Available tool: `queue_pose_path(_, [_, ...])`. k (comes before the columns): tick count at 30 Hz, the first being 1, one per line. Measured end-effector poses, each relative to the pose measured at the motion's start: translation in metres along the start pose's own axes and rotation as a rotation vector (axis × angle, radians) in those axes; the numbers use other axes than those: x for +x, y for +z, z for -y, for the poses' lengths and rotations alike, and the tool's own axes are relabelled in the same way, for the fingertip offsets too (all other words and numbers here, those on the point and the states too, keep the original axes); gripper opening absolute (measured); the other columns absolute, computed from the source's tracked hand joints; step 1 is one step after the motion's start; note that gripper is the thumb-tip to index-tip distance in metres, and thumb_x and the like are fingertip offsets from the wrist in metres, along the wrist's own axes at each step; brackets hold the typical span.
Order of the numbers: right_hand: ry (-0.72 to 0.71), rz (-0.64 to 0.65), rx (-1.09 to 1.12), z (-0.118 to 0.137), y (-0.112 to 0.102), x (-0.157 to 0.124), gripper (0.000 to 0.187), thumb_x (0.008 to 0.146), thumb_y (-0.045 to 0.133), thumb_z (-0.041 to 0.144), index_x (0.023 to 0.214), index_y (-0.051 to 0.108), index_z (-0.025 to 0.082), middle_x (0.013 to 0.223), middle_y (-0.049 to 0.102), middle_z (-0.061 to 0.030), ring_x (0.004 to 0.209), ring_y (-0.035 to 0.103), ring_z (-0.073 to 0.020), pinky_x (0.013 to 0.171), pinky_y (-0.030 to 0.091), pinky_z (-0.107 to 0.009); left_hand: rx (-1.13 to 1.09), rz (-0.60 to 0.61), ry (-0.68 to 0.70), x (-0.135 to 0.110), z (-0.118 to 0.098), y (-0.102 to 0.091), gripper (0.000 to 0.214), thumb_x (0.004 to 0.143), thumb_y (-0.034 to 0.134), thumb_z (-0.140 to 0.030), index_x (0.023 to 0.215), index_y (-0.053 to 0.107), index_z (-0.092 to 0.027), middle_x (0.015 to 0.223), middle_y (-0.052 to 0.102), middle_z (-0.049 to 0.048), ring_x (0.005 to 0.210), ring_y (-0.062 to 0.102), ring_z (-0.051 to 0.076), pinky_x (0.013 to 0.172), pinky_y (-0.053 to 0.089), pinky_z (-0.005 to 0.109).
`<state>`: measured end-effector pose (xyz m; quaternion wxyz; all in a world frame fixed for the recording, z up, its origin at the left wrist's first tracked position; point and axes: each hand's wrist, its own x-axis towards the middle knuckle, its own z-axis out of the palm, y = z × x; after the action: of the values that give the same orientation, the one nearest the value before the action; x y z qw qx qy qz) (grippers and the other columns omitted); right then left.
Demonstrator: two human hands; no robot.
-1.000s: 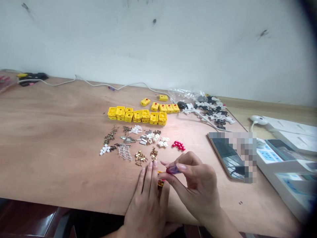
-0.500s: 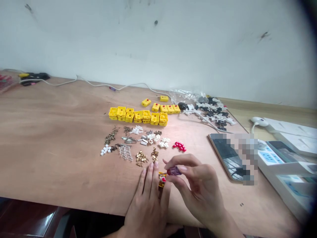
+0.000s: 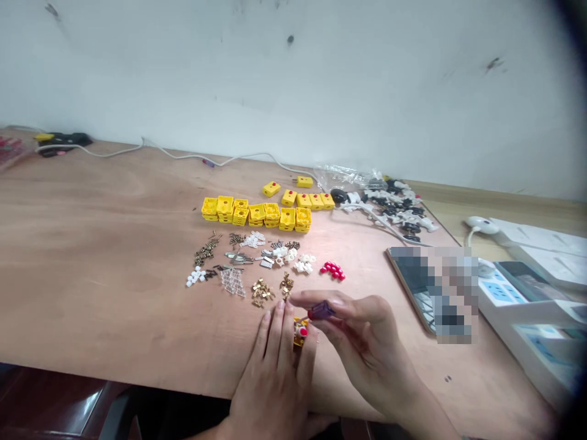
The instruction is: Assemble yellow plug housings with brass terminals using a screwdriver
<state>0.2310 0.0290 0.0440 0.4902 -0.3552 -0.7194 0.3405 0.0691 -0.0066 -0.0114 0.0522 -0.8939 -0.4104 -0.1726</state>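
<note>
Near the front edge of the table, my left hand (image 3: 274,373) lies low with fingers stretched forward, gripping a small yellow plastic casing (image 3: 299,340) between them. A red button with a white part shows in the casing; the rest is hidden by my fingers. My right hand (image 3: 373,342) pinches a small screwdriver (image 3: 322,310) by its purple handle. Its thin shaft points left and down to the casing's upper side; the tip's exact contact cannot be made out. Just beyond my fingertips lie brass pieces (image 3: 262,292) and red buttons (image 3: 332,270).
Stacked yellow casing halves (image 3: 257,214) form a row, with closed yellow units (image 3: 303,200) behind. Screws (image 3: 207,250), clear plastic pieces (image 3: 233,282) and white parts (image 3: 304,264) lie in piles. A phone (image 3: 413,287), white boxes (image 3: 541,269) and a cable (image 3: 385,227) are at right.
My right hand's fingers have shifted on the screwdriver handle, and the handle has turned and tilted slightly. My left hand and the casing stay in place.
</note>
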Motion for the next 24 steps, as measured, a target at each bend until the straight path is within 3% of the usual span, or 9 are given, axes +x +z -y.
queue_pose_path(3, [-0.069, -0.126, -0.045, -0.0012, 0.0011, 0.0021, 0.054, 0.089, 0.062, -0.005, 0.122, 0.053, 0.036, 0.097, 0.065, 0.0020, 0.087, 0.073, -0.0157, 0.073, 0.068, -0.033, -0.017, 0.011, 0.007, 0.0010, 0.0013, 0.0004, 0.099, 0.076, 0.062, -0.080, 0.140, 0.044, -0.007, 0.152, 0.043, 0.0331, 0.148, 0.035, 0.047, 0.119, 0.028, 0.055])
queue_pose_path(5, [-0.097, -0.189, -0.093, -0.0007, 0.0012, 0.0032, 0.057, 0.083, 0.070, -0.006, 0.120, 0.056, 0.036, 0.092, 0.061, 0.0035, 0.081, 0.071, -0.0144, 0.072, 0.068, -0.033, -0.020, 0.022, 0.010, 0.0010, 0.0018, 0.0011, 0.101, 0.077, 0.062, -0.080, 0.142, 0.042, -0.006, 0.155, 0.039, 0.0336, 0.149, 0.032, 0.047, 0.120, 0.027, 0.055])
queue_pose_path(8, [-0.048, -0.072, -0.063, 0.0021, -0.0002, 0.0034, 0.058, 0.090, 0.058, -0.006, 0.128, 0.050, 0.037, 0.109, 0.067, -0.0018, 0.101, 0.072, -0.0192, 0.082, 0.068, -0.041, -0.012, 0.021, 0.007, -0.0005, 0.0015, 0.0026, 0.101, 0.077, 0.064, -0.077, 0.145, 0.040, -0.006, 0.154, 0.042, 0.0326, 0.148, 0.034, 0.047, 0.119, 0.028, 0.055])
queue_pose_path(11, [-0.019, -0.006, 0.003, 0.0034, 0.0005, 0.0031, 0.057, 0.093, 0.050, -0.006, 0.129, 0.050, 0.038, 0.114, 0.069, -0.0027, 0.106, 0.073, -0.0195, 0.076, 0.069, -0.036, -0.023, -0.003, -0.001, -0.0014, 0.0010, 0.0032, 0.097, 0.080, 0.061, -0.078, 0.142, 0.042, -0.007, 0.152, 0.044, 0.0311, 0.147, 0.036, 0.047, 0.118, 0.029, 0.054])
queue_pose_path(13, [-0.057, -0.104, -0.027, 0.0022, 0.0021, 0.0027, 0.058, 0.088, 0.062, -0.007, 0.124, 0.055, 0.039, 0.100, 0.066, 0.0015, 0.090, 0.073, -0.0163, 0.070, 0.069, -0.031, -0.032, -0.014, 0.002, -0.0009, 0.0011, 0.0030, 0.096, 0.081, 0.058, -0.079, 0.141, 0.043, -0.006, 0.153, 0.043, 0.0320, 0.148, 0.034, 0.047, 0.119, 0.029, 0.054])
queue_pose_path(15, [-0.092, -0.207, -0.083, 0.0007, 0.0028, 0.0017, 0.064, 0.080, 0.072, -0.007, 0.122, 0.058, 0.039, 0.092, 0.061, 0.0042, 0.080, 0.070, -0.0144, 0.075, 0.069, -0.035, -0.032, -0.005, 0.009, -0.0001, 0.0013, 0.0027, 0.098, 0.081, 0.058, -0.079, 0.143, 0.042, -0.004, 0.155, 0.040, 0.0338, 0.149, 0.032, 0.048, 0.120, 0.028, 0.055])
queue_pose_path(19, [-0.036, -0.076, -0.060, 0.0013, 0.0000, 0.0001, 0.060, 0.090, 0.057, -0.006, 0.132, 0.051, 0.036, 0.122, 0.067, -0.0043, 0.111, 0.070, -0.0218, 0.091, 0.065, -0.047, -0.017, 0.016, 0.010, -0.0002, 0.0006, 0.0026, 0.103, 0.079, 0.063, -0.076, 0.148, 0.036, -0.004, 0.154, 0.039, 0.0355, 0.147, 0.035, 0.049, 0.119, 0.029, 0.056])
queue_pose_path(21, [-0.027, -0.036, -0.030, 0.0032, -0.0008, 0.0011, 0.057, 0.092, 0.053, -0.006, 0.130, 0.051, 0.036, 0.121, 0.069, -0.0040, 0.111, 0.071, -0.0207, 0.086, 0.067, -0.041, -0.021, 0.007, -0.006, -0.0008, 0.0001, 0.0024, 0.102, 0.079, 0.061, -0.078, 0.147, 0.037, -0.005, 0.153, 0.041, 0.0353, 0.146, 0.037, 0.049, 0.117, 0.031, 0.056])
queue_pose_path(24, [-0.089, -0.194, -0.077, 0.0056, 0.0002, 0.0034, 0.055, 0.083, 0.070, -0.007, 0.117, 0.058, 0.034, 0.096, 0.067, 0.0028, 0.084, 0.072, -0.0145, 0.067, 0.065, -0.027, -0.028, 0.009, -0.004, -0.0013, 0.0001, 0.0020, 0.099, 0.082, 0.055, -0.080, 0.145, 0.039, -0.006, 0.153, 0.042, 0.0342, 0.147, 0.037, 0.048, 0.118, 0.031, 0.055])
